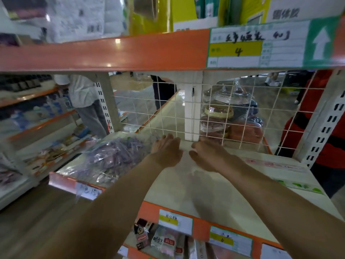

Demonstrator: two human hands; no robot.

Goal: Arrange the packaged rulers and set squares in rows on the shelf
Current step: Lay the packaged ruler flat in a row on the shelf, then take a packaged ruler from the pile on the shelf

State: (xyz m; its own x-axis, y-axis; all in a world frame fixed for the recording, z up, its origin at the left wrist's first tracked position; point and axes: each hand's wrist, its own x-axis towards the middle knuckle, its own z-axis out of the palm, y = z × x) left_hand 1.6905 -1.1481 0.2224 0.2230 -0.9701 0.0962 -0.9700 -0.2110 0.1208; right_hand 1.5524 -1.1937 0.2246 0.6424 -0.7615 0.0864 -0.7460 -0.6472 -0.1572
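Note:
A pile of clear bags holding purple rulers and set squares [110, 157] lies on the left part of the cream shelf board [196, 191]. Both my arms reach deep into the shelf. My left hand [168, 150] hovers palm down just right of the pile, fingers relaxed, holding nothing. My right hand [207, 154] is beside it near the wire grid, fingers loosely bent and empty. Two long flat packages, a pink one [274, 164] and a green one [298, 185], lie on the board at the right.
A white wire grid [214, 116] closes the back of the shelf, with bagged goods [216, 118] behind it. An orange beam [104, 53] with a label runs overhead. The orange front edge [201, 227] carries price tags. Persons stand behind the rack.

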